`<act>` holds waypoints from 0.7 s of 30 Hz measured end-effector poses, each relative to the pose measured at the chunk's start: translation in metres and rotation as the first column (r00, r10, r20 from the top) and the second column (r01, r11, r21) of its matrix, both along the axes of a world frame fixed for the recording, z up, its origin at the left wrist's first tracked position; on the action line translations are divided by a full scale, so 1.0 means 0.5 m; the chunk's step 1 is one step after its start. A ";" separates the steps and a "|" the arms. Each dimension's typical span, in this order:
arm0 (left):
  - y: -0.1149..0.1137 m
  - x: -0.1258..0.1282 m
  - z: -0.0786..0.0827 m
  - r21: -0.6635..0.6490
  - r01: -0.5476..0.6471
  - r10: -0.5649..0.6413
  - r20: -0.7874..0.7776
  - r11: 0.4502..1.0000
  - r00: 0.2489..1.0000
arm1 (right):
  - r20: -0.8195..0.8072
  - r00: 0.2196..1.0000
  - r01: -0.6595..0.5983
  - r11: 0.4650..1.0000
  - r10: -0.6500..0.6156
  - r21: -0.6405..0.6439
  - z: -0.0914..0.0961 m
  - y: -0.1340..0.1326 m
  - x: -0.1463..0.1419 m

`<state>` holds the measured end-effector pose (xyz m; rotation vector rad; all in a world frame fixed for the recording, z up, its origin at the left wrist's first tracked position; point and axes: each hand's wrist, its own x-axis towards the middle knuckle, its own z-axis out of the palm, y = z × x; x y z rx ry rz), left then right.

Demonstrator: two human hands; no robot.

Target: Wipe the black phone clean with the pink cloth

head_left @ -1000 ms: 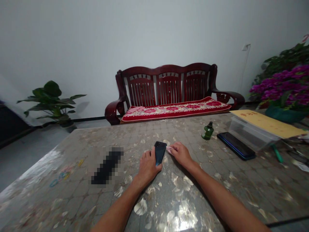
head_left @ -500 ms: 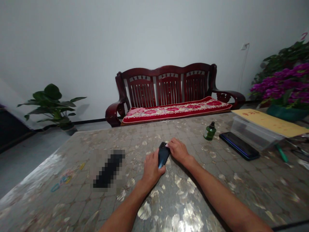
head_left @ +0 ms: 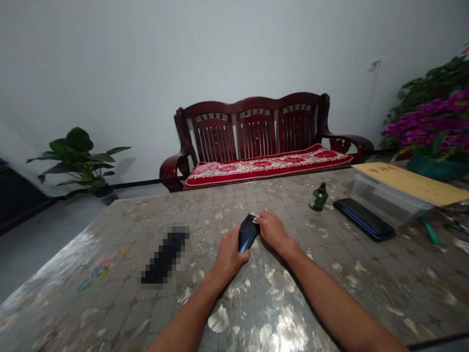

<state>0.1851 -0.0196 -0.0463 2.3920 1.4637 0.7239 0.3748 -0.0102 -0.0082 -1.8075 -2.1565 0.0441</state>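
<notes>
A dark blue smartphone [head_left: 247, 236] lies back side up on the table in front of me, its camera end pointing away. My left hand [head_left: 229, 252] grips its left edge, with the thumb at the near end. At the far right corner, by the camera, my right hand [head_left: 270, 227] has its fingers pinched on a small white piece [head_left: 255, 220] that touches the phone's back. Whether that piece is cloth, paper or cotton is too small to tell.
On the patterned table [head_left: 154, 313] are a pixelated dark object [head_left: 164, 256], coloured rings [head_left: 98, 270], a green bottle [head_left: 318, 197], another phone [head_left: 364, 219], a clear plastic box [head_left: 388, 200] under a yellow envelope [head_left: 414, 183], and a green-handled tool [head_left: 430, 231]. A wooden bench [head_left: 256, 105] stands beyond.
My right hand has shifted slightly with the white piece near the phone's camera. My left hand and the phone have moved a little to the left.
</notes>
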 end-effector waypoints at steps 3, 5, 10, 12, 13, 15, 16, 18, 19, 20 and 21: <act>0.002 0.001 -0.002 0.010 0.009 -0.009 0.015 1.000 1.000 | 0.000 1.000 -0.003 1.000 0.003 0.019 -0.006 -0.002 -0.006; 0.003 0.001 -0.002 0.017 0.011 -0.012 0.027 1.000 1.000 | -0.002 0.994 -0.105 0.993 0.105 0.045 -0.014 -0.008 -0.021; 0.005 0.001 -0.006 -0.003 -0.009 0.009 0.030 1.000 1.000 | 0.019 0.966 -0.258 0.964 0.257 0.065 -0.020 -0.011 -0.040; 0.005 0.000 -0.008 -0.019 -0.024 0.025 0.028 1.000 0.999 | 0.013 0.986 -0.170 0.984 0.169 0.061 -0.017 -0.007 -0.028; 0.005 -0.001 -0.008 -0.024 -0.028 0.028 0.030 0.999 0.999 | 0.008 0.993 -0.115 0.992 0.115 0.057 -0.015 -0.005 -0.022; 0.005 -0.001 -0.007 -0.020 -0.028 0.029 0.042 0.999 0.999 | 0.000 0.999 -0.041 0.998 0.041 0.051 -0.012 -0.003 -0.012; 0.005 -0.001 -0.007 -0.014 -0.028 0.029 0.051 1.000 0.998 | -0.004 0.999 -0.038 0.998 0.038 0.052 -0.012 -0.004 -0.011; 0.006 -0.001 -0.005 -0.006 -0.027 0.027 0.063 1.000 0.998 | -0.014 0.994 -0.104 0.993 0.105 0.058 -0.015 -0.008 -0.016; 0.006 0.000 -0.004 -0.005 -0.025 0.026 0.067 1.000 0.997 | -0.017 0.986 -0.162 0.985 0.163 0.062 -0.018 -0.009 -0.021; 0.007 0.000 -0.004 -0.006 -0.023 0.024 0.069 1.000 0.997 | -0.017 0.974 -0.224 0.972 0.226 0.064 -0.021 -0.011 -0.026; 0.007 0.000 -0.004 -0.006 -0.021 0.021 0.070 1.000 0.997 | -0.014 0.960 -0.280 0.958 0.281 0.065 -0.023 -0.011 -0.031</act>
